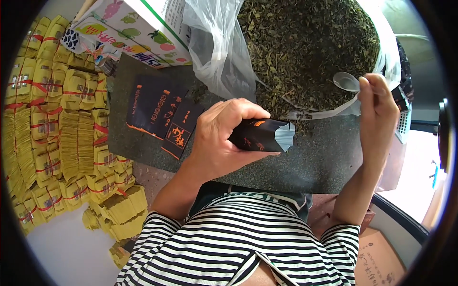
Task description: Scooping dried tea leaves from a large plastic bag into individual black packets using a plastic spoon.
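Pouch (261, 134) in left hand (220, 129), spoon (346, 82) in right hand (380, 101)

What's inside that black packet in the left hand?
At the mouth of the black packet, held in the left hand, a pale silvery lining shows. Its own sides cover everything deeper, so I can't tell whether anything is in there.

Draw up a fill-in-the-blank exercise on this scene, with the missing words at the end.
1. The right hand holds the spoon; the dark pouch is in the ____ hand.
2. The clear bag holds a heap of dried plant ____.
3. The tied bundles at far left are coloured ____.
4. The shirt has black and white ____.

Missing words: left; leaves; yellow; stripes.
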`<state>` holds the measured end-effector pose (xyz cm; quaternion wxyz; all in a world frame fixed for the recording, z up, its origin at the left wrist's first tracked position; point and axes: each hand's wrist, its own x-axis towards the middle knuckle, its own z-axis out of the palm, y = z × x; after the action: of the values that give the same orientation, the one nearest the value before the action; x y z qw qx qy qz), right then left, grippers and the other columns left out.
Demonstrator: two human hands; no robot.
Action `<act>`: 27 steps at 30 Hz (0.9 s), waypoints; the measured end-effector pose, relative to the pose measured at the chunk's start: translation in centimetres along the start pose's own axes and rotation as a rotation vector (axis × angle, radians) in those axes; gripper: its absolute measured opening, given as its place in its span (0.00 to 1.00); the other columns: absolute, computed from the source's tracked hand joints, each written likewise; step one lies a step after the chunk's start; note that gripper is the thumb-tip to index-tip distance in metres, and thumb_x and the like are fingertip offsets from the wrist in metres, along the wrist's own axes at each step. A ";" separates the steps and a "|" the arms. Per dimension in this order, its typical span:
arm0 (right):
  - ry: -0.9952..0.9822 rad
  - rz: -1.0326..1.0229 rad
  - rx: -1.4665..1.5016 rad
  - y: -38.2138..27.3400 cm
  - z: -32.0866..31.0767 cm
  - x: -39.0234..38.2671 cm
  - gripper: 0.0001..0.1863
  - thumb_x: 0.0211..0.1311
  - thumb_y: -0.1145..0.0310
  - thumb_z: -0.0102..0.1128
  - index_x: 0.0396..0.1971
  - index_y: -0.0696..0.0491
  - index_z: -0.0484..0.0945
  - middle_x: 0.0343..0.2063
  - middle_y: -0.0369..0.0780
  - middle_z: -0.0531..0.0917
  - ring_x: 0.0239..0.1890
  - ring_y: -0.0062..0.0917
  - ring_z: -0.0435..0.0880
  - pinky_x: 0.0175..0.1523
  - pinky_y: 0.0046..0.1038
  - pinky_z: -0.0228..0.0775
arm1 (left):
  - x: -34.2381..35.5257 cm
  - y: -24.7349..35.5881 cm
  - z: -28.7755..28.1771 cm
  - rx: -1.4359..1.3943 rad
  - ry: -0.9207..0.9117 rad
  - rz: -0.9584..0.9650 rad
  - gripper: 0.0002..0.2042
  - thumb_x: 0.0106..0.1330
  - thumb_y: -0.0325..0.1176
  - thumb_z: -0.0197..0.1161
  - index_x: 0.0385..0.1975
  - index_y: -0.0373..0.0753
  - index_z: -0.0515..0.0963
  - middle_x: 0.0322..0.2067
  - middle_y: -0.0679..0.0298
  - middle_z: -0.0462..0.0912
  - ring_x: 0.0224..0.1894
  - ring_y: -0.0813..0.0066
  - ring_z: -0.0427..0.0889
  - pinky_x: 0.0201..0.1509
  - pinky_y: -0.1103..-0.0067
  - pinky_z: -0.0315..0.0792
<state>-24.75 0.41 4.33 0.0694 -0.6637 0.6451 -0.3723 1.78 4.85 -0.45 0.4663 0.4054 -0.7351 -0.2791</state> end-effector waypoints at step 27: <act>-0.268 0.253 0.588 -0.1 2.4 5.2 0.10 0.71 0.61 0.57 0.37 0.51 0.80 0.24 0.31 0.78 0.22 0.11 0.73 0.28 0.15 0.63 | 3.8 0.1 1.3 0.103 0.123 -0.088 0.24 0.43 0.32 0.83 0.40 0.38 0.77 0.32 0.64 0.85 0.34 0.79 0.85 0.40 0.82 0.78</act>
<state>-23.82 -5.24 4.77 0.3874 -0.5729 0.5725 -0.4404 -0.33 1.71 0.87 0.4764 0.4771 -0.6998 -0.2359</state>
